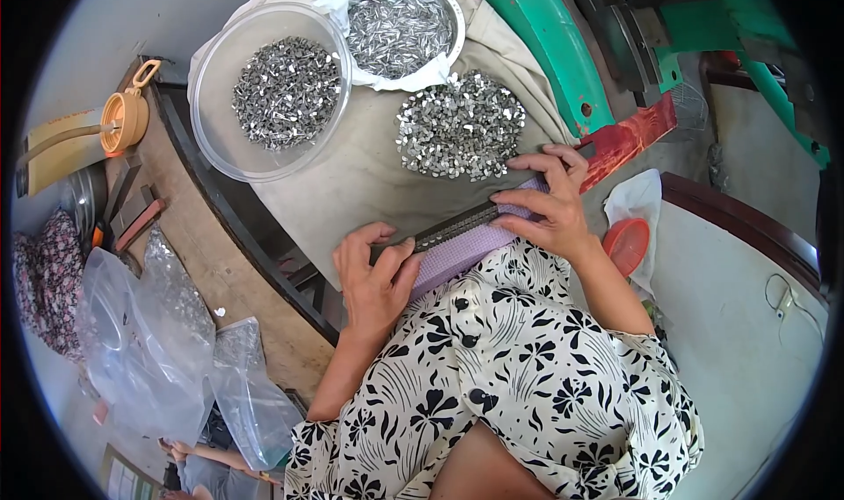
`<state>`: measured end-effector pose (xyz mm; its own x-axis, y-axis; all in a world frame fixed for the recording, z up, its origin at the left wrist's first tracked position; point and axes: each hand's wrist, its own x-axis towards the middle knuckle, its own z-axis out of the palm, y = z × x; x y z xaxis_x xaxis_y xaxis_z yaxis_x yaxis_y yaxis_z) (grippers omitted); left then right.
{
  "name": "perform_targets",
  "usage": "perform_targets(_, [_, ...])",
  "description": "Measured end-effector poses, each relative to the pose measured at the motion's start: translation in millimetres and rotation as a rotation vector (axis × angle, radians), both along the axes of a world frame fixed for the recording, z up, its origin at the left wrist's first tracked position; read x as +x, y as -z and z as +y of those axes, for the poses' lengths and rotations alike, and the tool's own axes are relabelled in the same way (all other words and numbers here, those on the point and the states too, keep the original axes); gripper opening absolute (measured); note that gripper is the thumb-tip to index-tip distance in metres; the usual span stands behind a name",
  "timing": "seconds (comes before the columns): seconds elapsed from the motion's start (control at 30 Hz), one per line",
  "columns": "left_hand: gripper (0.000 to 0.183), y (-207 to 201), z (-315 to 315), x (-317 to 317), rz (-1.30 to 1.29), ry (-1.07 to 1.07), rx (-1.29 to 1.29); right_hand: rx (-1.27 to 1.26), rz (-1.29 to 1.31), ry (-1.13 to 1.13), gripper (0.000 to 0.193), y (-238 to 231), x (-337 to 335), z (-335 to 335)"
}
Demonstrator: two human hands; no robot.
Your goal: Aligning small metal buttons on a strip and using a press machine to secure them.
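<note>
Across my lap lies a long dark bar [453,226] with a row of small notches or parts along its top; they are too small to tell. Under it is a purple checked cloth or pad [462,256]. My left hand [376,267] grips the bar's left end, fingers bent over it and thumb on the near side. At the other end, my right hand [552,206] holds the bar between bent fingers and thumb, over the purple cloth. Just beyond the right fingers is a pile of small shiny metal pieces [459,122].
A clear plastic tub [204,118] of small metal parts stands at the far left of the beige cloth [352,203]. Beside it, a lined metal bowl [461,21] holds thin metal pins. Green machinery [549,39] borders the right. Plastic bags [145,351] hang near the wooden bench [237,271].
</note>
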<state>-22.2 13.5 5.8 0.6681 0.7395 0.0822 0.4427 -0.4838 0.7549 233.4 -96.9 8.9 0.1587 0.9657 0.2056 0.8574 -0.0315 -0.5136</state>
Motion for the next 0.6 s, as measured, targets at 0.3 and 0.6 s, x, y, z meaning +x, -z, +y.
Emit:
perform_targets(0.3, [0.027,2.1,0.3,-1.6,-0.002,0.016,0.026,0.024,0.003,-0.003,0.032,0.4,-0.2,0.5])
perform_targets(0.6, [0.029,2.9,-0.8,-4.1,-0.001,0.031,0.047,0.026,0.022,-0.016,0.032,-0.5,-0.2,0.0])
